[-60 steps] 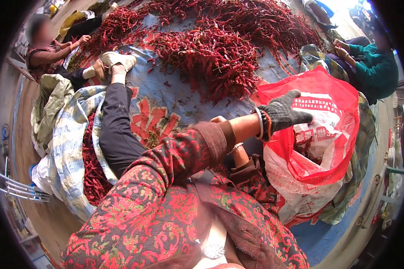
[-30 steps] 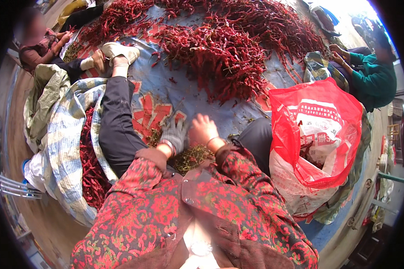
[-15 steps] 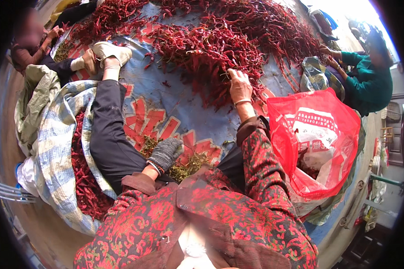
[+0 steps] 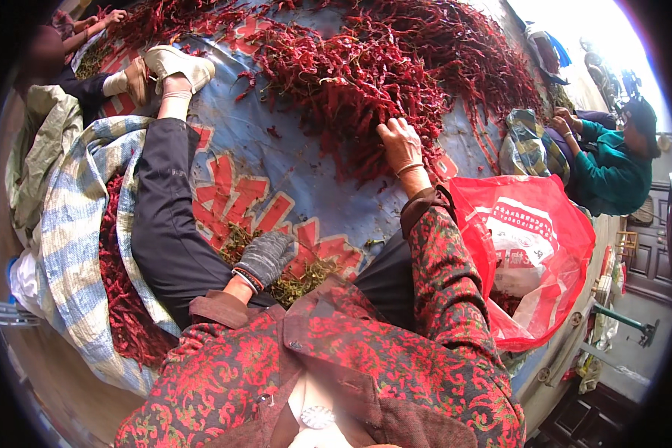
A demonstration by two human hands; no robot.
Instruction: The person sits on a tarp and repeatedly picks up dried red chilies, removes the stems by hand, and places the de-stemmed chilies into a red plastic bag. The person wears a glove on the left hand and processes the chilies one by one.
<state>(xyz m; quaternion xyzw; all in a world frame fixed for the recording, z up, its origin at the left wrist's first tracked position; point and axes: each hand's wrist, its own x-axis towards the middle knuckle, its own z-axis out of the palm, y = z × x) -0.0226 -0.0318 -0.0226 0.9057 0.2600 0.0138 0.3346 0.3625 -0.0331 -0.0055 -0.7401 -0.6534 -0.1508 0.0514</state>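
Note:
My right hand (image 4: 402, 146), bare with a bracelet at the wrist, is at the near edge of a large heap of dried red chili peppers (image 4: 381, 67). Its fingers are bent and closed on some peppers there, though the fingertips are partly hidden. My left hand (image 4: 267, 257) wears a grey knitted glove and rests low between my legs. Its fingers are curled closed, and whatever they may hold is hidden. Around and below it lie greenish-brown stems (image 4: 306, 281) on a blue sheet with red markings (image 4: 299, 172).
At my left lies a blue-and-white checked sack (image 4: 78, 291) with red chilies (image 4: 131, 313) in it. On my right stands an open red plastic bag (image 4: 467, 201). One co-worker (image 4: 608, 160) in green sits far right, another (image 4: 89, 33) at the far left.
The view has shifted a little. My right hand stays at the heap's edge, its fingers drawn in a bit more. The gloved left hand remains low between my legs.

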